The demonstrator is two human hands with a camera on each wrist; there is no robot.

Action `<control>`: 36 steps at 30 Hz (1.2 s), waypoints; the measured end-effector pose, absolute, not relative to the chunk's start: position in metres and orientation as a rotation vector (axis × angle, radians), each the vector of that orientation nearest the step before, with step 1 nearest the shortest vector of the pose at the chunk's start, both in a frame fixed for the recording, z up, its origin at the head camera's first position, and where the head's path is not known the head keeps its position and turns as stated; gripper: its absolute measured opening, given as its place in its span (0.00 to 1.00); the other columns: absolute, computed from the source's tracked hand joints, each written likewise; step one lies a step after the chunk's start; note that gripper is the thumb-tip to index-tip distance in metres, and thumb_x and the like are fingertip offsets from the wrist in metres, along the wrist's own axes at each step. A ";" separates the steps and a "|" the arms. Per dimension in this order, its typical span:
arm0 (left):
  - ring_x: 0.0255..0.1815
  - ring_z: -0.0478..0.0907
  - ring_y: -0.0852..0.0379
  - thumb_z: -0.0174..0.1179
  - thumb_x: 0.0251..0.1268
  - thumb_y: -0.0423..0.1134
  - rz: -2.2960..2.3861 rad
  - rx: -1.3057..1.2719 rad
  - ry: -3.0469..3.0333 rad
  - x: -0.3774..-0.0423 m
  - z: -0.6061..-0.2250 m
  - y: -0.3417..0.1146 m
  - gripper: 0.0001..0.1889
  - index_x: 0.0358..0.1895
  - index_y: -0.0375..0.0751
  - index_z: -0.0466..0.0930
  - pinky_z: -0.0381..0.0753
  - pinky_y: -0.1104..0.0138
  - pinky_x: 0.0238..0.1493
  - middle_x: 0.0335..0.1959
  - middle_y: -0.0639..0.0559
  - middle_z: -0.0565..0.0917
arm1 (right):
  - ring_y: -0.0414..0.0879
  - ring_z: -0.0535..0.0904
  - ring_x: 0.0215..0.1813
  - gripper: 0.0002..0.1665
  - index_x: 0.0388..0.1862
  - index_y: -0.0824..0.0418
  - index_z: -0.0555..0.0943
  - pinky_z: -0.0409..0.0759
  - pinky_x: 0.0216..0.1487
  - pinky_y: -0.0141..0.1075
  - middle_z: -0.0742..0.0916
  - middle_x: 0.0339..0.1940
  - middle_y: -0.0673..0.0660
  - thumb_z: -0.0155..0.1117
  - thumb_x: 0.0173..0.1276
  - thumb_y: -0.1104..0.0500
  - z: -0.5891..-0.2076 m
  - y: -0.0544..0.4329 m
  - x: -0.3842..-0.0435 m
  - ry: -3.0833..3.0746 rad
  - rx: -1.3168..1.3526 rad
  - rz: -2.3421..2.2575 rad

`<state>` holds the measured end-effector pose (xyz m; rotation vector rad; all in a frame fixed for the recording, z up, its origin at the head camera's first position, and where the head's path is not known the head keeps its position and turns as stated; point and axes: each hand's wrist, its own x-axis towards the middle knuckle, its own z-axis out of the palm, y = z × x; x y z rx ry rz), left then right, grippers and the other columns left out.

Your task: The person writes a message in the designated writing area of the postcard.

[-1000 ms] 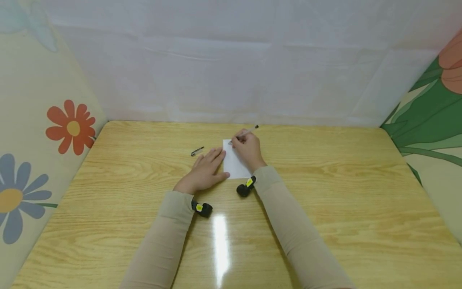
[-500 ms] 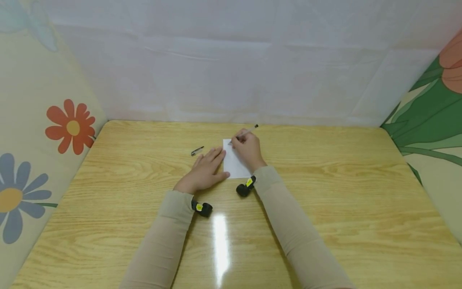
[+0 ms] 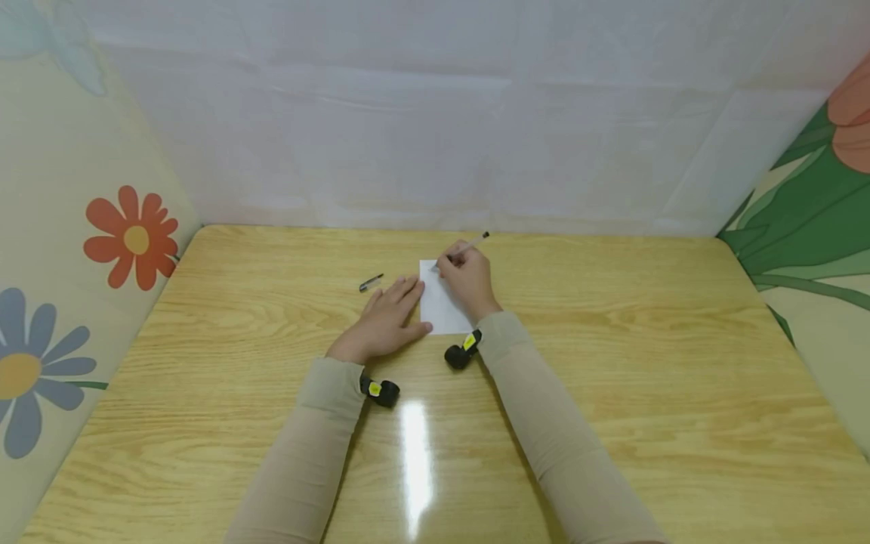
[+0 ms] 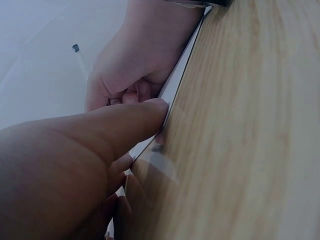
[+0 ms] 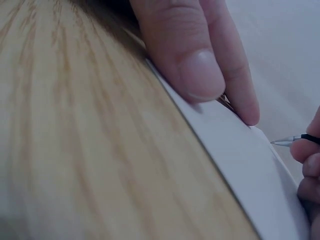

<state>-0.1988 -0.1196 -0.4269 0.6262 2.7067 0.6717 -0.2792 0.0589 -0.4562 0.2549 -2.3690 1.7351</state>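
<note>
A small white sheet of paper [image 3: 440, 308] lies flat on the wooden table. My right hand [image 3: 469, 281] rests over its right side and pinches a pen [image 3: 474, 242], whose dark end points up to the right. In the right wrist view the metal tip of the pen [image 5: 284, 142] is at the far part of the paper [image 5: 250, 165]. My left hand [image 3: 384, 319] lies with fingers extended, its thumb and fingertips pressing the paper's left edge. Just beyond the left fingers lies a clear pen cap [image 3: 371, 282] with a dark clip.
The wooden table [image 3: 646, 363] spreads out on both sides, with a white sheet backdrop [image 3: 421, 136] hanging at its far edge. Flower-painted panels flank it, one with a red flower [image 3: 136, 239]. A black camera [image 3: 382, 391] is strapped at each wrist.
The pen in my right hand shifts very slightly to the right over the paper. My left hand and the pen cap stay in place.
</note>
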 end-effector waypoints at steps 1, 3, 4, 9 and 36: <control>0.83 0.35 0.41 0.53 0.78 0.53 0.670 0.625 2.706 -0.199 -0.427 -0.120 0.42 0.82 0.36 0.44 0.28 0.44 0.79 0.84 0.42 0.41 | 0.42 0.77 0.28 0.06 0.29 0.63 0.83 0.74 0.31 0.29 0.83 0.24 0.53 0.62 0.67 0.64 -0.456 0.059 -0.279 -2.368 0.253 1.735; 0.83 0.35 0.41 0.53 0.77 0.53 0.670 0.628 2.709 -0.200 -0.427 -0.119 0.42 0.82 0.35 0.44 0.28 0.44 0.79 0.84 0.41 0.42 | 0.42 0.77 0.28 0.07 0.30 0.63 0.83 0.74 0.31 0.29 0.83 0.24 0.54 0.62 0.67 0.64 -0.455 0.059 -0.278 -2.369 0.259 1.734; 0.83 0.35 0.41 0.53 0.78 0.53 0.667 0.627 2.708 -0.200 -0.427 -0.119 0.42 0.82 0.35 0.44 0.28 0.44 0.79 0.84 0.41 0.42 | 0.42 0.77 0.28 0.07 0.30 0.63 0.83 0.74 0.31 0.30 0.83 0.24 0.54 0.62 0.68 0.64 -0.454 0.059 -0.278 -2.373 0.262 1.732; 0.83 0.35 0.41 0.53 0.78 0.53 0.662 0.629 2.710 -0.200 -0.427 -0.119 0.42 0.82 0.35 0.44 0.29 0.44 0.79 0.84 0.41 0.42 | 0.43 0.78 0.29 0.07 0.31 0.63 0.84 0.75 0.32 0.30 0.84 0.25 0.54 0.61 0.69 0.63 -0.454 0.059 -0.278 -2.403 0.275 1.728; 0.83 0.35 0.41 0.53 0.78 0.52 0.672 0.631 2.710 -0.200 -0.426 -0.118 0.41 0.81 0.34 0.45 0.30 0.43 0.79 0.84 0.40 0.43 | 0.43 0.76 0.29 0.07 0.31 0.63 0.84 0.75 0.32 0.29 0.84 0.27 0.53 0.63 0.70 0.63 -0.455 0.059 -0.279 -2.421 0.301 1.679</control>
